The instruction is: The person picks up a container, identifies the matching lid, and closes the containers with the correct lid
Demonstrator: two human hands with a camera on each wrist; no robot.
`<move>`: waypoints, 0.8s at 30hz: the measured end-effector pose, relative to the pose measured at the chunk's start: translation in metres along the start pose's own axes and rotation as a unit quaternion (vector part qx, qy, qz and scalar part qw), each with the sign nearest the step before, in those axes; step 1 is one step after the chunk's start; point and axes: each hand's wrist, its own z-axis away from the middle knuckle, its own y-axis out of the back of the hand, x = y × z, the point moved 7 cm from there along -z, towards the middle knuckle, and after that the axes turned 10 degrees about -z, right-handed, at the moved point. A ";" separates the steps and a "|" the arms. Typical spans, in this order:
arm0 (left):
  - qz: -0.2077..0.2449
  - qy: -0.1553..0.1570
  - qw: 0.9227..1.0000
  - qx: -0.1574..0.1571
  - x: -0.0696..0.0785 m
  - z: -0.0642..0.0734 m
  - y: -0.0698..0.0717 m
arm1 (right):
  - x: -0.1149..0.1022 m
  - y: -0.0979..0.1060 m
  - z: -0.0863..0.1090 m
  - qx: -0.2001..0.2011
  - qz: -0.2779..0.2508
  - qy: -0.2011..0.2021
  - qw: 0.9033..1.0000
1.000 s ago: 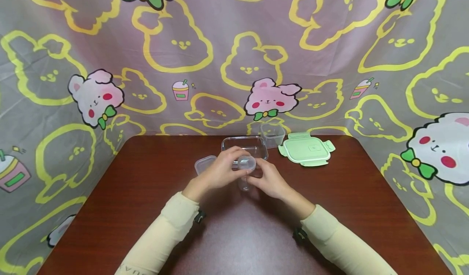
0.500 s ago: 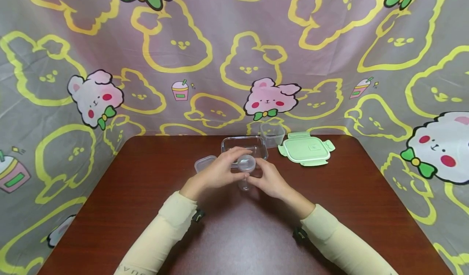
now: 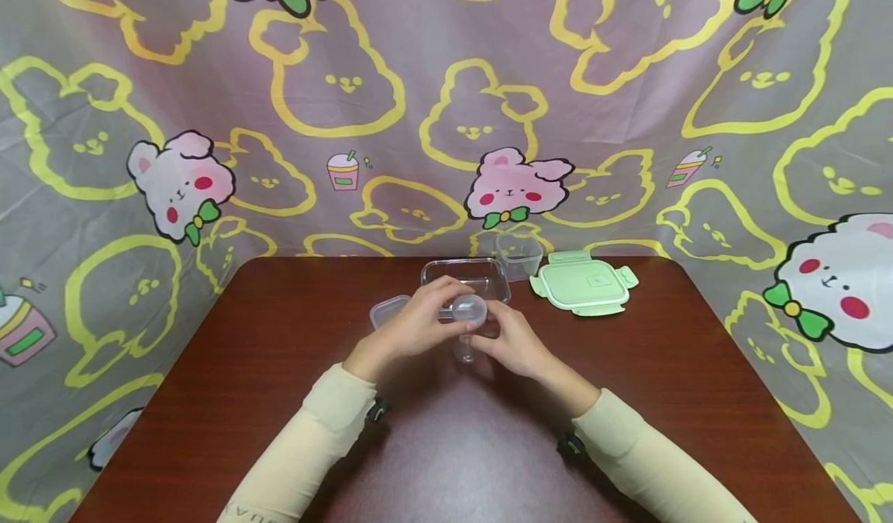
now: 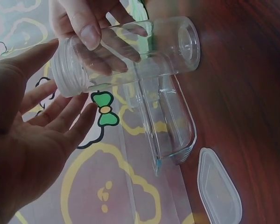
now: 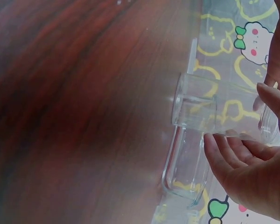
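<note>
A clear cylindrical jar [image 4: 172, 46] stands upright between the two hands in the head view, close over the table, with a translucent round lid [image 3: 470, 306] on its top. The left hand [image 3: 418, 318] holds the lid from the left, thumb on the near side and fingers round the far side. From the right, the right hand [image 3: 516, 341] grips the jar's body below the lid, its thumb [image 4: 89, 36] lying against the clear wall. No contents show inside the jar.
Behind the hands sits a clear rectangular glass container [image 3: 466, 275]. A clear plastic tub [image 3: 519, 258] and a green lid with side flaps [image 3: 584, 284] are at the back right. A translucent lid [image 3: 391, 311] lies left, partly behind the left hand. Patterned cloth surrounds the brown table [image 3: 279, 383].
The left thumb and fingers shift slightly round the jar's lid, toward the near side half a second ago and back again now. The right hand and the jar stay in place.
</note>
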 end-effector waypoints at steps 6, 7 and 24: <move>0.011 0.000 1.000 -0.019 0.000 0.001 -0.001 | 0.001 0.000 0.000 -0.002 0.001 0.001 1.000; 0.010 0.001 1.000 -0.019 0.000 0.001 -0.001 | 0.002 0.000 0.000 -0.003 -0.001 0.001 1.000; 0.010 -0.001 1.000 -0.004 0.000 -0.003 0.002 | 0.003 0.000 0.000 -0.001 -0.002 -0.007 1.000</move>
